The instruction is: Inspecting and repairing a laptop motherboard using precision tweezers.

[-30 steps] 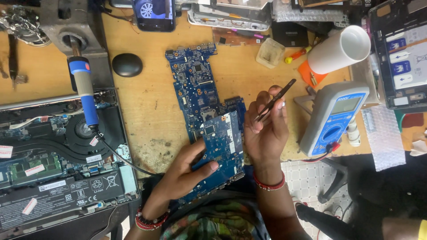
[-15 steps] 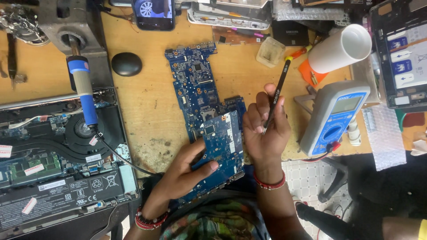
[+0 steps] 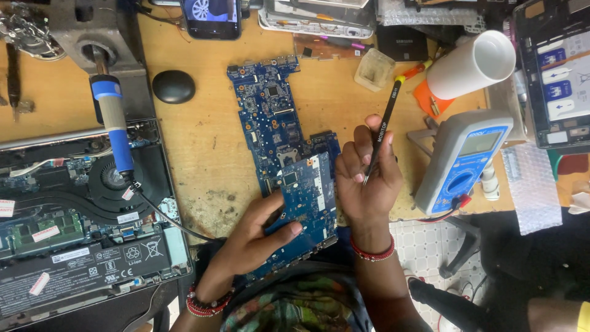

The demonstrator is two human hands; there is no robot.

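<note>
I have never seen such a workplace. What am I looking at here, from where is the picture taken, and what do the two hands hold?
The picture comes from a camera worn on a person's head, looking down at a wooden workbench. No machine works here, only two bare hands. The left hand rests on a blue circuit board and steadies it. The right hand holds thin black tweezers with a yellow end above that board. A longer blue circuit board lies behind it. At the left is an opened laptop with its fan showing, and a blue-handled soldering iron lies across it. At the right are a grey and blue multimeter and a white roll.
</note>
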